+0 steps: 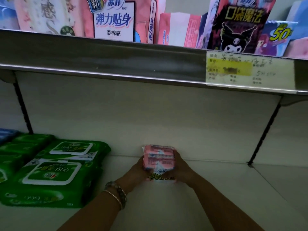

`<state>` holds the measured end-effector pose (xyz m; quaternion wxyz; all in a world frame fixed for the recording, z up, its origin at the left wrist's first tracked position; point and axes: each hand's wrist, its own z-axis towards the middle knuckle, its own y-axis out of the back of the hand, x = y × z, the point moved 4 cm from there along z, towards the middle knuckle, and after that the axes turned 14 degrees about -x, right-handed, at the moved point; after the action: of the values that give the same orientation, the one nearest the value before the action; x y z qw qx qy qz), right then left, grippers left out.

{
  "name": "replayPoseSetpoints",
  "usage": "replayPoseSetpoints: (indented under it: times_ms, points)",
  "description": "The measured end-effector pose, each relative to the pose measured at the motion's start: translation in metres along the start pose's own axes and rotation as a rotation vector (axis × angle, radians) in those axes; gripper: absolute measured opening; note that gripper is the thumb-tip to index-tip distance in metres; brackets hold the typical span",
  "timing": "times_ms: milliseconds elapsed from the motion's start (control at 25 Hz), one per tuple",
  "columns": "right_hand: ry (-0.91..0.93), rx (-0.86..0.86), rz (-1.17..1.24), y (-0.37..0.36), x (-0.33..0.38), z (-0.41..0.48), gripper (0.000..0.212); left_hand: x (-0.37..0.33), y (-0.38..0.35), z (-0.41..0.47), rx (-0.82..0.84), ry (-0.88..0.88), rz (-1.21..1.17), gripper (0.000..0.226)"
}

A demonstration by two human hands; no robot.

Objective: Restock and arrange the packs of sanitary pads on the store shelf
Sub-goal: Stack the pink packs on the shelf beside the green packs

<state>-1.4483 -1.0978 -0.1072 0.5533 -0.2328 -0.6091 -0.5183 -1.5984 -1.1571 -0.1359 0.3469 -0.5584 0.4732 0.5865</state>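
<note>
At lower centre, my left hand (139, 169) and right hand (180, 165) clamp a pink pad pack (159, 160) on the white shelf (216, 180); I should slide it back squarely, level.

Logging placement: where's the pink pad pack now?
Head view, centre: pink plastic pad pack on white lower shelf, between left hand and right hand, right of green wipe packs.

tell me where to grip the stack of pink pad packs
By its left and right sides, a hand from each side, as the left hand and right hand hold it. The stack of pink pad packs is separate layers; inward pressure should keep them together.
</note>
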Motion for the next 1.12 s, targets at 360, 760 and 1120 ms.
replayPoseSetpoints:
  times_ms: [360, 760, 1120]
  points:
    - [-0.182, -0.265, -0.004, 0.027, 0.038, -0.030, 0.086, -0.026, 0.015, -0.054, -0.377, 0.076, 0.037, 0.079]
    - [-0.026, -0.343, 0.112, 0.032, 0.063, -0.121, 0.030, -0.043, -0.013, -0.169, -0.552, -0.076, 0.117, 0.048]
    - [0.016, -0.366, 0.214, 0.018, 0.066, -0.204, 0.018, -0.028, -0.014, -0.249, -0.569, -0.122, 0.088, 0.032]
